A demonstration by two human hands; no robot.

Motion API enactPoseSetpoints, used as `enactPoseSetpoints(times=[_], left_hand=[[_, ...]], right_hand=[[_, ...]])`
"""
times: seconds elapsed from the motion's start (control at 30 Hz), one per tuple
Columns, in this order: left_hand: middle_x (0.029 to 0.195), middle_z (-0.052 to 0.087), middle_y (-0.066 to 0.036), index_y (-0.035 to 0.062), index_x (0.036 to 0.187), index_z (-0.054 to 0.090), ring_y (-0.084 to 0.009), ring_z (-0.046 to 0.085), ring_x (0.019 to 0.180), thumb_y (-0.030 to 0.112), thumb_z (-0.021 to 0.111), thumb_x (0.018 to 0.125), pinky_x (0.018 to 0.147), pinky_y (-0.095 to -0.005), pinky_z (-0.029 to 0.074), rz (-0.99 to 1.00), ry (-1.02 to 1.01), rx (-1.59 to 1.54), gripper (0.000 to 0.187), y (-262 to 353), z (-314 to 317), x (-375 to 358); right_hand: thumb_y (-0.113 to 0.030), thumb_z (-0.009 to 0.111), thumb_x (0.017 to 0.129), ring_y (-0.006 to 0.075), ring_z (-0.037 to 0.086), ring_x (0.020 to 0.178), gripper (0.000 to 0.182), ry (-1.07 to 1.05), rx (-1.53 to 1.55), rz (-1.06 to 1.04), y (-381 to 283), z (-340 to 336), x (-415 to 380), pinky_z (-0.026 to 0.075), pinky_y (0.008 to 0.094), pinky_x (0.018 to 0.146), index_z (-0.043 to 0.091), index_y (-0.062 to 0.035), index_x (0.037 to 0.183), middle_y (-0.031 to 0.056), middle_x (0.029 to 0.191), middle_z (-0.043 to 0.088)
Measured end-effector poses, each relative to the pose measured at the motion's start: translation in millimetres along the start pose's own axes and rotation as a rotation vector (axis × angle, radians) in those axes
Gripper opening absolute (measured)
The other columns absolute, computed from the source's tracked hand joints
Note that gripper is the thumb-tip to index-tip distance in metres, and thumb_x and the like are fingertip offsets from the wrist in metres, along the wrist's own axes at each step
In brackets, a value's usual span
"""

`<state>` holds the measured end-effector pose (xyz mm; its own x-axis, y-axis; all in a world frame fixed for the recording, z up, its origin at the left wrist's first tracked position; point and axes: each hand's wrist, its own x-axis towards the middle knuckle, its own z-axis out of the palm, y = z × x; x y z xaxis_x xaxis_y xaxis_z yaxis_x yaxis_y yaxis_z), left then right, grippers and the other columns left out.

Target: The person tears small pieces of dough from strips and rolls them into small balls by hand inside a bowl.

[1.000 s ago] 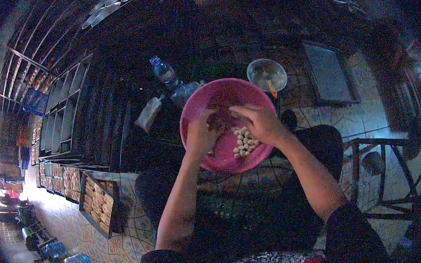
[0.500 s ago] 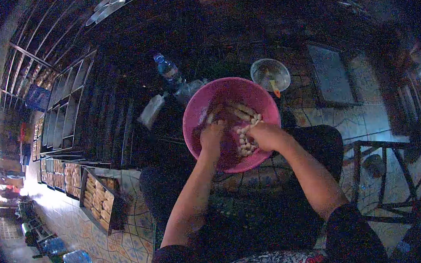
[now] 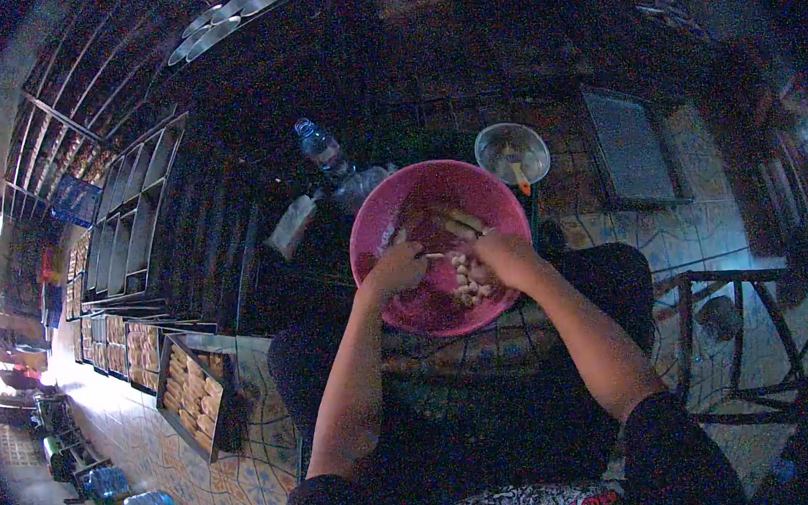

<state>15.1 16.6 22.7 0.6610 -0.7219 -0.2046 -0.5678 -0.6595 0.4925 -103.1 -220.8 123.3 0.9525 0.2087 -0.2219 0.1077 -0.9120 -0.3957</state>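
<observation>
— Where are the dough balls (image 3: 468, 281)?
— In the pink basin (image 3: 391, 206), near its front rim, just under the right hand (image 3: 507, 257).
— The fingers?
— Both curled; left hand (image 3: 394, 267) pinches dough, I think.

A bright pink basin (image 3: 418, 194) held pale cream dough pieces (image 3: 468, 276). The floor tiles (image 3: 241, 474) showed a blue-and-cream floral pattern.

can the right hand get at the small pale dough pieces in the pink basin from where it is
Probably yes: the right hand is already inside the pink basin, right beside the pale pieces, with nothing between them.
</observation>
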Motion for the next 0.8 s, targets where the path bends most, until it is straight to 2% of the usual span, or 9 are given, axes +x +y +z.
enactPoseSetpoints(times=[0.07,0.17,0.23,0.27,0.33,0.47,0.53,0.67,0.8], left_hand=[[0.113,0.064,-0.029,-0.0015,0.1,0.067,-0.0467,0.061,0.108,0.022,0.05,0.093,0.097,-0.0515,0.049,0.087,-0.034,0.064,0.03,-6,5,4],[0.119,0.063,-0.026,-0.0011,0.105,0.066,-0.0439,0.061,0.108,0.021,0.044,0.097,0.097,-0.0513,0.049,-0.125,-0.108,-0.228,0.033,0,2,8],[0.12,0.063,-0.024,-0.0004,0.113,0.066,-0.0415,0.063,0.106,0.026,0.041,0.102,0.094,-0.0519,0.05,0.293,-0.056,0.196,0.038,-2,-3,16],[0.12,0.063,-0.024,-0.0004,0.113,0.066,-0.0415,0.063,0.106,0.026,0.041,0.102,0.094,-0.0519,0.05,0.294,-0.056,0.196,0.038,-1,-1,13],[0.117,0.066,-0.023,0.0013,0.119,0.067,-0.0379,0.065,0.104,0.035,0.046,0.103,0.092,-0.0508,0.052,-0.229,-0.141,-1.006,0.042,77,-65,-26],[0.113,0.069,-0.023,0.002,0.12,0.067,-0.0344,0.067,0.103,0.039,0.053,0.102,0.09,-0.0471,0.053,-0.359,-0.174,-0.51,0.044,110,-105,-35],[0.107,0.072,-0.021,0.004,0.12,0.068,-0.0313,0.069,0.098,0.036,0.059,0.1,0.091,-0.0437,0.053,-0.03,0.122,-0.238,0.039,67,-65,-21],[0.106,0.072,-0.02,0.0057,0.118,0.069,-0.0322,0.069,0.099,0.035,0.065,0.097,0.094,-0.0422,0.052,-0.083,0.117,-0.434,0.036,81,-77,-29],[0.094,0.072,-0.006,0.0064,0.112,0.069,-0.0184,0.067,0.077,0.03,0.066,0.098,0.067,-0.035,0.057,-0.194,0.051,-0.617,0.028,92,-88,-35]], right_hand=[[-0.022,0.073,0.085,0.0391,0.07,0.098,0.03,0.05,0.094,-0.022,0,2,5,0.056,0.0485,0.083,0.069,-0.0086,0.111,0.0191,0.104,0.072],[-0.026,0.076,0.085,0.0367,0.07,0.099,0.033,0.479,0.202,-0.293,-13,-3,9,0.055,0.0457,0.085,0.066,-0.0105,0.112,0.0177,0.105,0.071],[-0.025,0.077,0.086,0.0342,0.07,0.098,0.033,0.422,0.32,-0.26,-19,-8,8,0.055,0.0425,0.084,0.064,-0.0076,0.111,0.0167,0.104,0.07],[-0.025,0.077,0.086,0.0342,0.07,0.098,0.033,0.422,0.32,-0.26,-19,-9,8,0.055,0.0425,0.084,0.064,-0.0076,0.111,0.0167,0.104,0.07],[-0.025,0.078,0.085,0.0326,0.07,0.097,0.033,0.361,0.435,-0.232,-18,-9,12,0.054,0.0408,0.085,0.064,-0.0062,0.109,0.0151,0.102,0.07],[-0.024,0.078,0.086,0.0317,0.071,0.095,0.03,0.455,0.542,-0.296,-10,-5,18,0.054,0.0396,0.084,0.066,-0.0054,0.106,0.0143,0.099,0.071],[-0.023,0.078,0.086,0.0291,0.072,0.092,0.027,0.424,0.498,-0.268,-16,-20,10,0.053,0.0379,0.083,0.068,-0.0053,0.104,0.0131,0.095,0.073],[-0.024,0.078,0.086,0.0247,0.072,0.089,0.027,0.36,0.549,-0.227,-25,-28,5,0.053,0.0366,0.082,0.069,-0.005,0.103,0.0115,0.092,0.073],[-0.023,0.077,0.086,0.025,0.07,0.094,0.026,0.344,0.599,-0.126,-29,-37,1,0.053,0.038,0.085,0.068,-0.0052,0.103,0.0114,0.098,0.072]])
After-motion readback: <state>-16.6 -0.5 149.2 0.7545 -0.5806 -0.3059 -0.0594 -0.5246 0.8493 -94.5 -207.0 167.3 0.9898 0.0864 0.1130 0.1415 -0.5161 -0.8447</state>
